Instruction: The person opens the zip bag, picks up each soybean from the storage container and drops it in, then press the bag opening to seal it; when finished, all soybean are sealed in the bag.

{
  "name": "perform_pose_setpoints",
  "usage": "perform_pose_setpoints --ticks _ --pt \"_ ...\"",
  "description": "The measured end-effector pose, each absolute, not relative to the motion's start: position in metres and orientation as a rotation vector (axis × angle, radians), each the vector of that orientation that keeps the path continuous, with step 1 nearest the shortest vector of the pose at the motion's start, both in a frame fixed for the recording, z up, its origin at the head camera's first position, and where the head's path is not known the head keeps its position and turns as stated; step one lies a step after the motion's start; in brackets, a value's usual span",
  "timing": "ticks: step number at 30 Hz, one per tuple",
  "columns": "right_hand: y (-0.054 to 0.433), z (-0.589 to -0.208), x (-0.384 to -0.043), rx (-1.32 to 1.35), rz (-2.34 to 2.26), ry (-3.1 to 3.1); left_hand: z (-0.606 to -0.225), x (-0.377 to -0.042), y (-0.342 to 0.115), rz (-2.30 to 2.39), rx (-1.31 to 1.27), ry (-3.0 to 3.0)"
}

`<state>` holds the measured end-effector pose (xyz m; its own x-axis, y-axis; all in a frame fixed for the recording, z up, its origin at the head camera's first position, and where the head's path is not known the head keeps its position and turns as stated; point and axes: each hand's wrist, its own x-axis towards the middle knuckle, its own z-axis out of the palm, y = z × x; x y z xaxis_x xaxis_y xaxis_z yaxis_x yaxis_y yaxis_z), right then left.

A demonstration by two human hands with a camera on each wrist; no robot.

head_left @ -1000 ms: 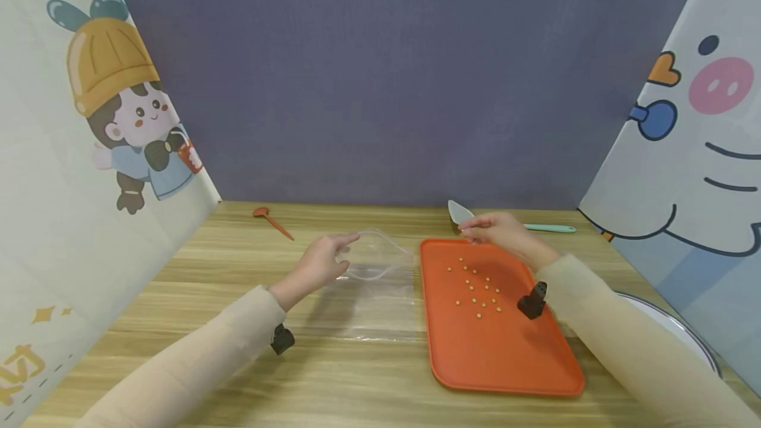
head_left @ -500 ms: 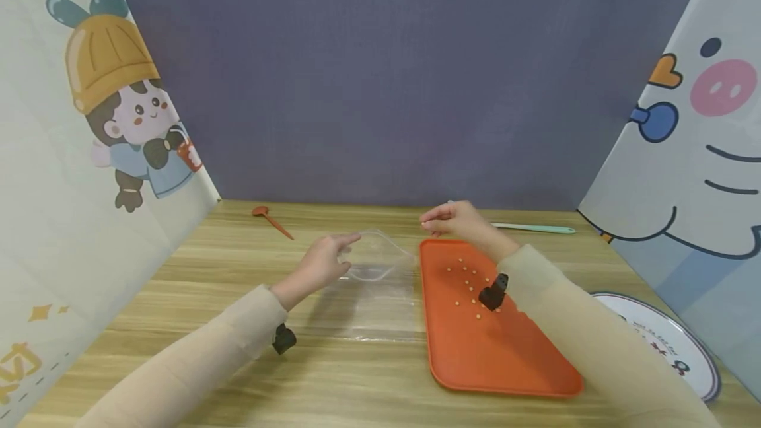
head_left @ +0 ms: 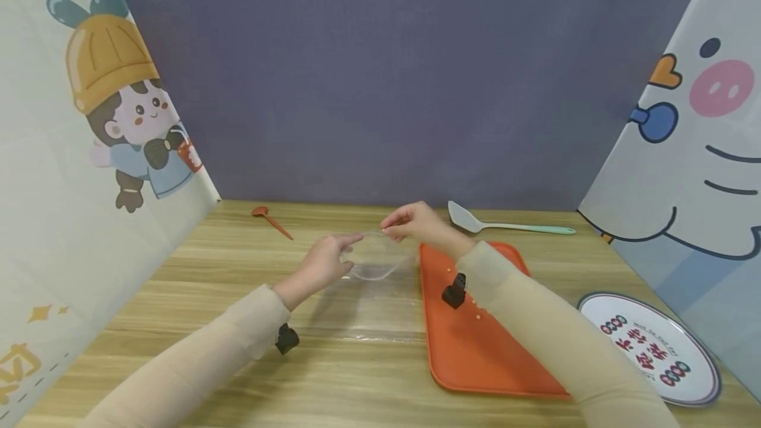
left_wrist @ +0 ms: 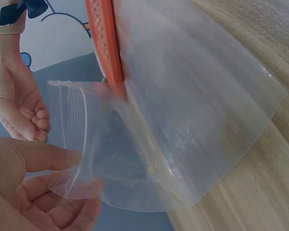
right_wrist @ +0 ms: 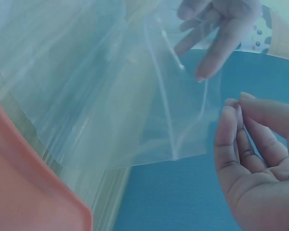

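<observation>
A clear zip bag (head_left: 383,312) lies on the table with its mouth raised and spread. My left hand (head_left: 320,263) grips the left side of that mouth, thumb and fingers on the zip edge (left_wrist: 77,120). In the left wrist view, small pale specks like soybeans (left_wrist: 153,169) show in the bag. My right hand (head_left: 421,224) is above the far rim of the mouth, thumb and fingertips pinched together (right_wrist: 236,103). A tiny pale soybean seems to be between them, mostly hidden by the fingers. More soybeans (head_left: 478,317) lie on the orange tray (head_left: 475,368), partly behind the right sleeve.
Beyond the tray lies a spatula (head_left: 466,218) with a pale green handle. A small red-brown spoon (head_left: 272,222) rests at the back left. A white printed plate (head_left: 684,362) sits at the right. A dark panel (head_left: 380,84) stands along the table's back edge.
My right hand has moved left from above the tray's far end to the bag's mouth, fingers still pinched. The spatula and plate show more fully. My left hand has stayed on the bag.
</observation>
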<state>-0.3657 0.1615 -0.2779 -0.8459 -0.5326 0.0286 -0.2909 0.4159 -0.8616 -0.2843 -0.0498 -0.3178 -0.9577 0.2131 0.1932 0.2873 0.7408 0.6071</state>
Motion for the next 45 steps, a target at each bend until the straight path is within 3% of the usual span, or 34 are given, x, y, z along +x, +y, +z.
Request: perform_pose_setpoints --ticks 9,23,45 --pt "0.168 -0.275 -0.362 -0.695 -1.364 2.486 -0.317 -0.284 -0.049 -1.030 -0.398 -2.804" --pt "0.230 -0.275 -0.370 -0.605 -1.227 2.596 -0.322 -0.281 -0.055 -1.078 -0.403 -2.739" --pt "0.300 -0.320 -0.388 -0.497 -1.026 2.634 -0.330 -0.281 -0.055 -1.050 -0.366 -2.675"
